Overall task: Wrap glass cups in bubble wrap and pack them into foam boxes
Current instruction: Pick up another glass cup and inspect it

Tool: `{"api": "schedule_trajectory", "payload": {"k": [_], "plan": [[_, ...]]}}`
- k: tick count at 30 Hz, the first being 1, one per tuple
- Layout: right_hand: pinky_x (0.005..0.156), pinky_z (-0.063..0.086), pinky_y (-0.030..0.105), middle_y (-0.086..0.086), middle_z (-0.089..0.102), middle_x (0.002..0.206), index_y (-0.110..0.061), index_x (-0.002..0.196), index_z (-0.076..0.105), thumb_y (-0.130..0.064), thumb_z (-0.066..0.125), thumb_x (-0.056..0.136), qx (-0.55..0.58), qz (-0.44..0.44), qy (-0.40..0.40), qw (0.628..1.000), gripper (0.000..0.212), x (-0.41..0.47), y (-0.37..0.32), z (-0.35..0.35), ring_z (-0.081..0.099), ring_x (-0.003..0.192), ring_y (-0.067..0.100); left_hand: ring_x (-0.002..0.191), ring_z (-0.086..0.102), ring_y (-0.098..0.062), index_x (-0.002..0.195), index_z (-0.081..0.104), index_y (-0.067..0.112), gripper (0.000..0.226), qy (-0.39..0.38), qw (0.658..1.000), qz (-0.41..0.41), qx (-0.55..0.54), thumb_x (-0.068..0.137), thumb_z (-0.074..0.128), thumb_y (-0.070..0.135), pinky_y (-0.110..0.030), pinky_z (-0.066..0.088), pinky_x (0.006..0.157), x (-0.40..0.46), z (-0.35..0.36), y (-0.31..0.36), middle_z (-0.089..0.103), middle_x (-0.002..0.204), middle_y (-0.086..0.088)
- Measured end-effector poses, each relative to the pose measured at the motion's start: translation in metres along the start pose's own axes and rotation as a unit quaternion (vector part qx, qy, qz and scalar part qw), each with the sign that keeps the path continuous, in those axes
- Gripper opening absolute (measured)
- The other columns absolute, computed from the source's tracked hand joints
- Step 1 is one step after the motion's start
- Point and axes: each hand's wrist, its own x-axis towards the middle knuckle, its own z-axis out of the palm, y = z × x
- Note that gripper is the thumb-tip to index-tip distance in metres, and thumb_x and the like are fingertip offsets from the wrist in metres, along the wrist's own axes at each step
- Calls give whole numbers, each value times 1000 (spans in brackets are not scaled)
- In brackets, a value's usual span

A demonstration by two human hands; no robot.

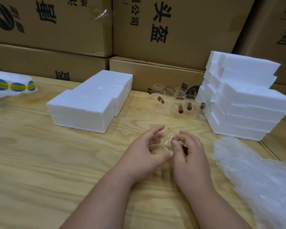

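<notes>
A clear glass cup with a brown wooden handle lies tilted between my two hands over the middle of the wooden table. My left hand cups its left side, thumb under the base. My right hand curls round its right side, where the handle shows dark between the fingers. Several more glass cups with wooden handles stand at the back. A sheet of bubble wrap lies at the right. Closed foam boxes sit at the left centre.
A tall stack of white foam pieces stands at the right, behind the bubble wrap. Rolls of blue and yellow stickers lie at the far left. Brown cardboard cartons wall off the back of the table.
</notes>
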Motion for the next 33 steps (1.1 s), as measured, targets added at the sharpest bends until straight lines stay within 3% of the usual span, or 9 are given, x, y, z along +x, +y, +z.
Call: {"api": "schedule_trajectory", "payload": {"k": [3, 6, 10, 13, 17, 22, 27, 30, 33], "plan": [[87, 32, -4, -7, 61, 123, -36, 102, 67, -22, 55, 100, 55, -11, 10, 998, 18, 11, -2, 2, 48, 115, -16, 110, 67, -4, 133, 53, 49, 72, 16, 999, -9, -34, 68, 83, 37, -25, 54, 98, 3, 0, -1, 66, 126, 11], [87, 34, -3, -7, 64, 120, -27, 107, 73, -20, 57, 100, 83, -23, 6, 996, 19, 22, -4, 10, 53, 114, -12, 108, 68, -4, 134, 53, 44, 70, 46, 997, -21, -63, 69, 81, 37, -27, 55, 96, 6, -1, -2, 68, 124, 9], [83, 35, -4, -7, 59, 125, -32, 110, 67, -24, 59, 100, 98, -35, 68, 992, 15, 21, -8, 16, 52, 121, 5, 105, 72, -9, 126, 61, 40, 62, 94, 985, -42, -138, 69, 81, 28, -29, 57, 92, 8, -5, -2, 75, 116, 5], [82, 39, 2, -14, 59, 109, -35, 102, 63, -25, 62, 93, 87, -47, 118, 988, 13, 21, -6, 15, 57, 98, 3, 100, 75, -13, 124, 63, 32, 58, 147, 954, -62, -254, 72, 83, 19, -30, 60, 84, 11, -7, 0, 77, 111, 1], [64, 43, 4, -14, 65, 99, -32, 99, 67, -16, 72, 92, 138, -20, 83, 987, 19, 21, -5, 19, 62, 77, 3, 107, 73, -25, 132, 56, 24, 66, 157, 906, -79, -385, 70, 80, 15, -32, 60, 86, 12, -6, 2, 75, 115, -11], [62, 48, 7, -17, 67, 102, -37, 100, 69, -21, 79, 87, 185, -5, 20, 983, 23, 20, -6, 21, 67, 83, 3, 118, 69, -24, 132, 58, 18, 65, 147, 910, -85, -377, 75, 83, 2, -30, 59, 90, 11, -1, 3, 70, 129, -12], [65, 50, 9, -16, 67, 105, -35, 102, 69, -23, 80, 85, 195, 6, 3, 981, 23, 20, -4, 23, 68, 88, 3, 90, 75, -16, 125, 62, 11, 57, 145, 896, -65, -414, 72, 80, 26, -24, 61, 73, 11, -5, 7, 78, 105, -7], [64, 47, 6, -16, 65, 106, -34, 102, 69, -22, 79, 86, 179, -6, 8, 984, 23, 19, -5, 23, 66, 87, 1, 96, 75, -18, 125, 64, 12, 61, 164, 894, -75, -411, 70, 80, 32, -25, 59, 73, 11, -6, 7, 78, 109, -7], [65, 46, 6, -17, 65, 102, -39, 96, 67, -18, 76, 89, 169, -11, 22, 985, 24, 19, -6, 22, 66, 86, 0, 106, 74, -21, 119, 67, 14, 40, 185, 888, -88, -411, 83, 74, 28, -28, 59, 78, 12, -7, 4, 78, 111, -7]]}}
